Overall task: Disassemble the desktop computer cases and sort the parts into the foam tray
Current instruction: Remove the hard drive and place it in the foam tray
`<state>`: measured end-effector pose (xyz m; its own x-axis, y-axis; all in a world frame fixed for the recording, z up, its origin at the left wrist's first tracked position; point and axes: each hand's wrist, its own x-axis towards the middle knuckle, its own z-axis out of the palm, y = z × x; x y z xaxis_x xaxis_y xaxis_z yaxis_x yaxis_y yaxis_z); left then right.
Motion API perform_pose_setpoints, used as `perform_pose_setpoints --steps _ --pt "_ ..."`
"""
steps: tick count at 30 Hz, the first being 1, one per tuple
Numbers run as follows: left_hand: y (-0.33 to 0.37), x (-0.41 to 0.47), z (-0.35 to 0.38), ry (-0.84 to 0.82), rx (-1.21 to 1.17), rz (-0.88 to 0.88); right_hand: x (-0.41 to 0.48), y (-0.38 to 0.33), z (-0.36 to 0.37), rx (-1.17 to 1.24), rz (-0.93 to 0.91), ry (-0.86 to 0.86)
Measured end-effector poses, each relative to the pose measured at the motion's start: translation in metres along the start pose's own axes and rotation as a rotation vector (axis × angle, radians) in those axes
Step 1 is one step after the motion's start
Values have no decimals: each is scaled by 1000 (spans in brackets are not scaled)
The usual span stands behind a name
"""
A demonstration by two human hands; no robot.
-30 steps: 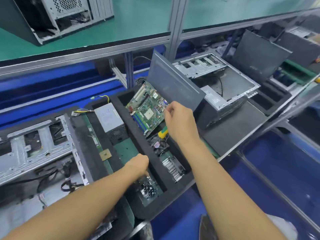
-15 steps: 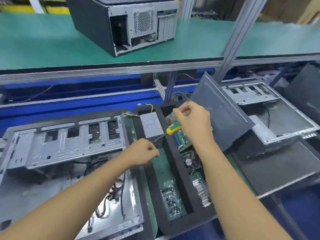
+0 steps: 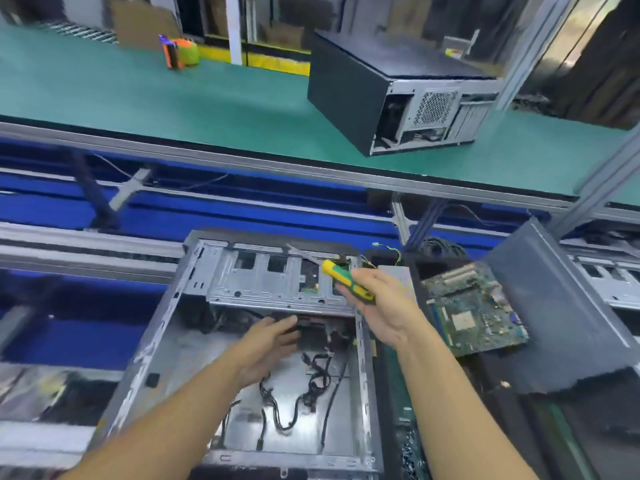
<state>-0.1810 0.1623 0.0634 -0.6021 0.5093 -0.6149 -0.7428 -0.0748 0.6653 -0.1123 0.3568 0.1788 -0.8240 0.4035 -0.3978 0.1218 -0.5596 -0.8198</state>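
An open grey computer case [image 3: 194, 334] lies flat before me, with loose black cables [image 3: 311, 386] on its floor and a metal drive cage [image 3: 263, 282] at its far end. My left hand [image 3: 268, 344] reaches into the case with fingers extended, just below the drive cage. My right hand [image 3: 381, 306] holds a yellow-green screwdriver [image 3: 346, 280] above the case's right edge, its blade pointing up-left. The black foam tray [image 3: 388, 393] sits to the right; a green motherboard [image 3: 474, 310] stands tilted in it.
A dark side panel [image 3: 561, 306] leans over the tray at the right. A closed black desktop case [image 3: 398, 91] stands on the green upper shelf [image 3: 173, 98]. Blue conveyor rails [image 3: 207, 209] run behind the open case. An orange-green object [image 3: 180, 51] sits far back.
The view has swung left from the tray to the open case. My left hand moved into the case with fingers now extended. My right hand left the motherboard, still carrying the screwdriver.
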Motion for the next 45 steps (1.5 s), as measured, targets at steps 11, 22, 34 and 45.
perform_pose_setpoints --steps 11,22,34,45 --pt "5 15 33 -69 -86 53 -6 49 3 301 48 77" --pt "-9 -18 15 -256 37 -129 -21 59 2 186 70 -32" --pt "28 -60 -25 -445 319 -141 -55 56 -3 -61 -104 83" --pt "88 -97 75 -334 238 130 -91 15 -3 -313 -95 22"
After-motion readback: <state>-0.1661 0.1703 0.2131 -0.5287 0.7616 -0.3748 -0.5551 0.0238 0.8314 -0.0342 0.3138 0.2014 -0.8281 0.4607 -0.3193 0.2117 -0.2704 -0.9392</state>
